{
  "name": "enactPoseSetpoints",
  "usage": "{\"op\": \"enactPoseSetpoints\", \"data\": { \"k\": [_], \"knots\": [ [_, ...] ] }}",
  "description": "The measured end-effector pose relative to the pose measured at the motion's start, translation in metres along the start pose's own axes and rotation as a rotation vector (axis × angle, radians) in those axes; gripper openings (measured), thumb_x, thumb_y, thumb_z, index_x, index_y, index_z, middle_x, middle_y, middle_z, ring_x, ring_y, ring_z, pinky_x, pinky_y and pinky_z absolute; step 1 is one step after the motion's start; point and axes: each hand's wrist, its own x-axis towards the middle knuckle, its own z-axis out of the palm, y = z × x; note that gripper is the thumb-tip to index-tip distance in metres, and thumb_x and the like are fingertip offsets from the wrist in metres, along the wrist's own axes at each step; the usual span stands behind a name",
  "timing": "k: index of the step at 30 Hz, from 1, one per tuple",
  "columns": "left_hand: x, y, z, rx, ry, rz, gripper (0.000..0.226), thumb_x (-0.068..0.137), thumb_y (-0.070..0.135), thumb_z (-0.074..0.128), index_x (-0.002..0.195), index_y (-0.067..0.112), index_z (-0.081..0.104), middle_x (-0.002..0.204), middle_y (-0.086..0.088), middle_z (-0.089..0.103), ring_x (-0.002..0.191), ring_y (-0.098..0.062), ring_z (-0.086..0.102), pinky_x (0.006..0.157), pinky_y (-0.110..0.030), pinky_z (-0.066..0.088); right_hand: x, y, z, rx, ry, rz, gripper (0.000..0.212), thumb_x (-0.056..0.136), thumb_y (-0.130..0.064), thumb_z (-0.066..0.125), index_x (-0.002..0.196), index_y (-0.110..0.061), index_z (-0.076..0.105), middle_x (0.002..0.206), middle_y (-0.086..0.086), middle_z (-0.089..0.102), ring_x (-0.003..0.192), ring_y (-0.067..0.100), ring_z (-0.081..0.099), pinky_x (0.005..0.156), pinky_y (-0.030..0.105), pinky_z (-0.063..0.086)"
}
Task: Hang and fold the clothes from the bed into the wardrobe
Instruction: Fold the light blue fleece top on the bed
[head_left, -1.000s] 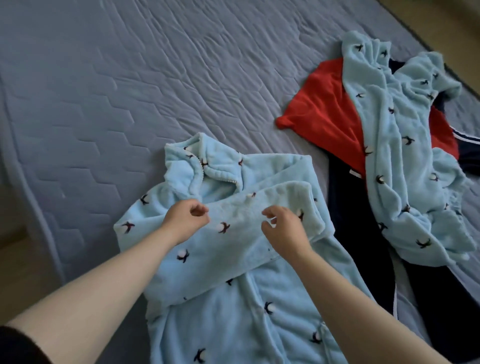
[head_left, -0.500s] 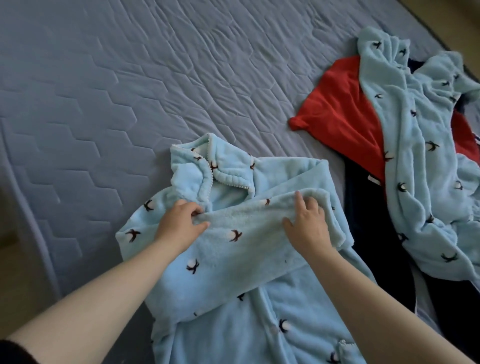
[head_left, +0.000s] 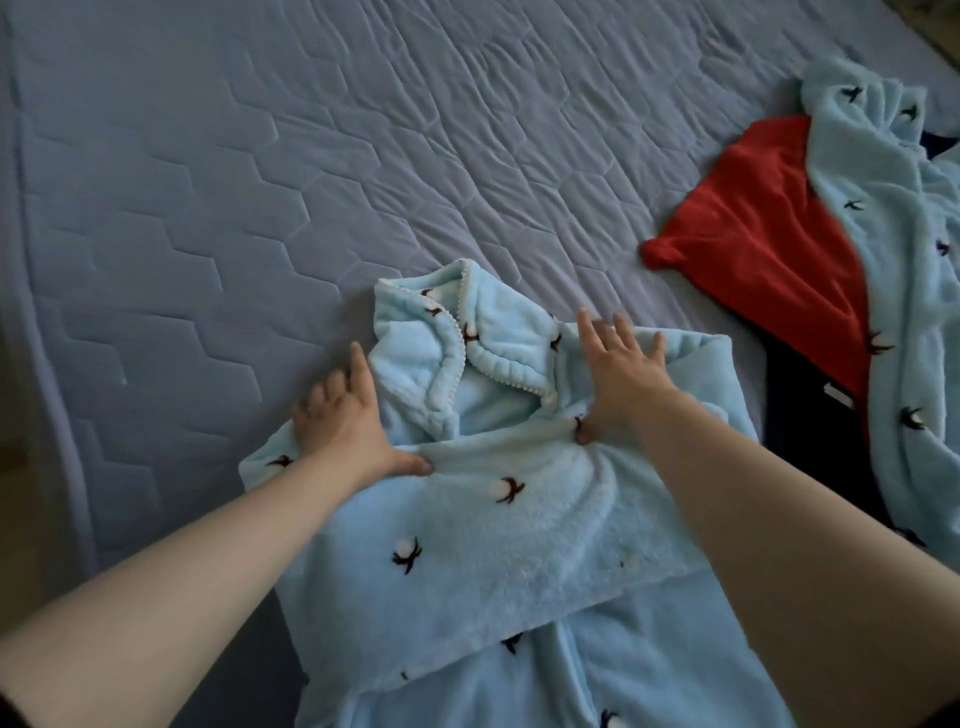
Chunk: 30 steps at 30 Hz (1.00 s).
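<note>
Fingers first: the left hand's fingers (head_left: 357, 366) were straight and close together, laid flat at the left shoulder of the light blue fleece pyjama top (head_left: 493, 519). Their tips reached the edge of the cloth beside the collar, and the thumb stuck out sideways onto the folded sleeve. The right hand's fingers (head_left: 589, 335) were fanned fairly wide and pressed flat on the other shoulder, thumb angled down into the crease. So neither the left hand (head_left: 340, 421) nor the right hand (head_left: 618, 374) was gripping anything, just palms down on the fabric.

The top itself lay front-up near the close edge of the grey-blue quilted mattress (head_left: 260, 182), with one sleeve folded straight across the chest like a wide band. Really plush, fuzzy stuff, dotted with small dark-and-white sprig shapes. The floppy collar with white beaded trim (head_left: 460, 353) sat rumpled between the two hands.

The mattress had stitched hexagon quilting, a bit wrinkled toward the far side. Off to the right, well apart from the hands, there was a pile: a smooth red garment (head_left: 769, 228), a second light blue fleece piece (head_left: 914, 312) in the same print draped over it, and a dark navy garment (head_left: 815, 431) underneath.
</note>
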Motion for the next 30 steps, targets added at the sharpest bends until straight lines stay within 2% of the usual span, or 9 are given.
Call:
{"op": "enactPoseSetpoints", "data": {
  "k": [2, 4, 7, 11, 14, 19, 23, 26, 30],
  "knots": [
    [0.005, 0.001, 0.002, 0.028, -0.001, 0.007, 0.16, 0.037, 0.08, 0.074, 0.148, 0.009, -0.018, 0.152, -0.012, 0.017, 0.139, -0.032, 0.023, 0.113, -0.045, 0.024, 0.004, 0.0, 0.004, -0.039, 0.016, -0.007, 0.147, 0.055, -0.051, 0.086, 0.15, -0.017, -0.02, 0.158, 0.008, 0.015, 0.148, 0.028, 0.006, 0.116, 0.062, -0.002],
    [0.005, 0.0, 0.004, 0.005, -0.026, 0.013, 0.151, 0.038, 0.078, 0.076, 0.147, 0.006, 0.001, 0.148, -0.012, 0.03, 0.134, -0.031, 0.034, 0.109, -0.044, 0.031, 0.005, -0.001, 0.008, -0.067, 0.05, -0.025, 0.134, 0.054, -0.056, 0.084, 0.151, -0.013, 0.003, 0.149, 0.009, 0.032, 0.141, 0.029, 0.025, 0.117, 0.059, 0.004],
    [0.002, -0.001, -0.001, -0.098, -0.065, 0.046, 0.111, 0.043, 0.068, 0.082, 0.125, 0.011, 0.034, 0.123, -0.007, 0.053, 0.112, -0.029, 0.054, 0.088, -0.037, 0.045, 0.001, 0.003, 0.006, -0.069, 0.084, -0.054, 0.087, 0.059, -0.057, 0.081, 0.127, -0.018, 0.044, 0.124, 0.003, 0.058, 0.12, 0.025, 0.051, 0.116, 0.046, 0.018],
    [-0.013, 0.004, -0.017, -0.201, -0.157, 0.119, 0.055, 0.052, 0.05, 0.086, 0.085, 0.024, 0.052, 0.095, 0.003, 0.06, 0.085, -0.019, 0.058, 0.067, -0.029, 0.047, -0.02, 0.012, 0.0, -0.111, 0.157, -0.107, 0.038, 0.073, -0.057, 0.067, 0.091, -0.028, 0.051, 0.095, -0.004, 0.067, 0.092, 0.019, 0.061, 0.096, 0.036, 0.035],
    [-0.031, 0.01, -0.032, -0.237, -0.132, 0.175, 0.034, 0.059, 0.041, 0.082, 0.076, 0.023, 0.058, 0.083, 0.002, 0.065, 0.078, -0.019, 0.062, 0.067, -0.033, 0.052, -0.042, 0.023, -0.011, -0.094, 0.239, -0.143, 0.024, 0.081, -0.052, 0.057, 0.09, -0.03, 0.059, 0.086, -0.008, 0.068, 0.085, 0.017, 0.062, 0.09, 0.031, 0.036],
    [-0.074, 0.013, -0.044, -0.147, 0.051, 0.213, 0.019, 0.072, 0.034, 0.067, 0.083, 0.022, 0.056, 0.087, 0.002, 0.066, 0.085, -0.025, 0.062, 0.063, -0.029, 0.043, -0.084, 0.046, -0.019, -0.038, 0.332, -0.262, 0.022, 0.082, -0.033, 0.059, 0.101, -0.022, 0.055, 0.083, -0.003, 0.066, 0.083, 0.023, 0.063, 0.073, 0.03, 0.039],
    [-0.118, 0.013, -0.044, -0.059, 0.187, 0.264, 0.025, 0.075, 0.034, 0.066, 0.087, 0.021, 0.048, 0.096, -0.003, 0.064, 0.089, -0.03, 0.061, 0.064, -0.029, 0.035, -0.116, 0.06, -0.019, -0.028, 0.34, -0.353, 0.04, 0.084, -0.031, 0.058, 0.12, -0.016, 0.047, 0.09, 0.002, 0.067, 0.079, 0.026, 0.065, 0.066, 0.036, 0.05],
    [-0.157, 0.016, -0.034, -0.072, 0.258, 0.241, 0.029, 0.075, 0.036, 0.066, 0.093, 0.022, 0.049, 0.101, -0.004, 0.063, 0.093, -0.031, 0.06, 0.065, -0.03, 0.036, -0.142, 0.072, -0.008, -0.033, 0.393, -0.419, 0.056, 0.083, -0.03, 0.061, 0.133, -0.012, 0.042, 0.099, 0.004, 0.067, 0.079, 0.028, 0.066, 0.058, 0.031, 0.039],
    [-0.209, 0.023, -0.021, -0.027, 0.293, 0.164, 0.037, 0.075, 0.036, 0.066, 0.105, 0.02, 0.052, 0.107, -0.007, 0.063, 0.097, -0.035, 0.06, 0.069, -0.034, 0.038, -0.189, 0.085, 0.009, -0.006, 0.493, -0.484, 0.06, 0.068, -0.014, 0.076, 0.122, -0.004, 0.055, 0.092, 0.01, 0.069, 0.069, 0.033, 0.066, 0.053, 0.029, 0.033]
  ]
}}
